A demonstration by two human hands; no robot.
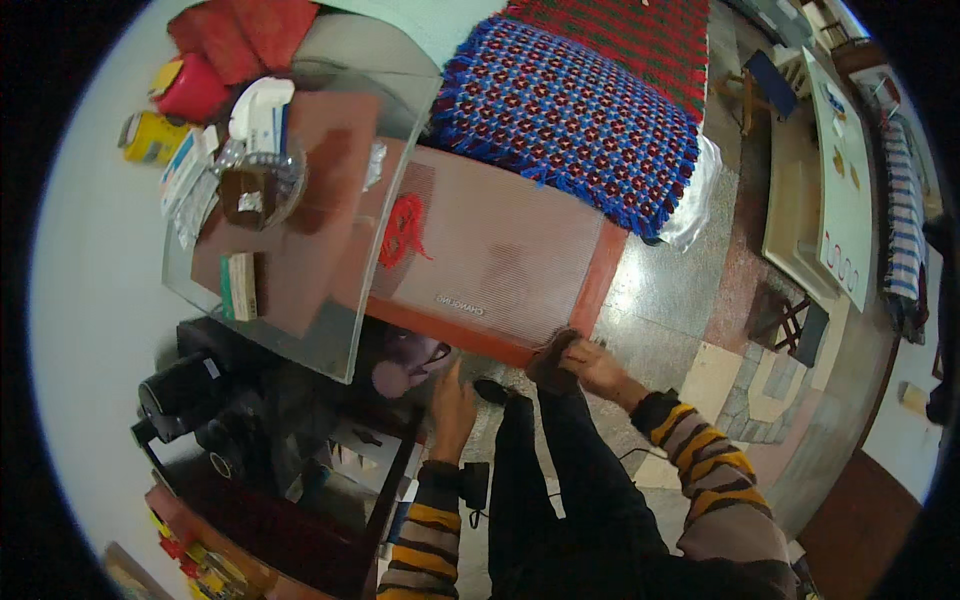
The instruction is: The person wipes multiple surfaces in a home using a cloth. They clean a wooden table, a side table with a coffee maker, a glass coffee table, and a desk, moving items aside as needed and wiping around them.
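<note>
My left hand [452, 409] is raised beside the black furniture, fingers pointing up and apart, with nothing seen in it. Close to its fingertips is a purple item [409, 360] with a rounded part, perhaps a soft toy or bag. My right hand [596, 367] has its bent fingers on a dark brown item [553, 365], which lies over the front of my right foot; whether it is a shoe or cloth is unclear. Both touch the near corner of a red-framed box with a ribbed top [510, 255]. Red cord or yarn [403, 231] lies on that top.
A glass tabletop [352, 330] at left holds a clear bowl [289, 195], packets and a small green-and-cream box [238, 286]. A blue patterned woven mat [570, 120] lies beyond the ribbed top. Black equipment [180, 394] stands lower left; a pale table [844, 202] is at right.
</note>
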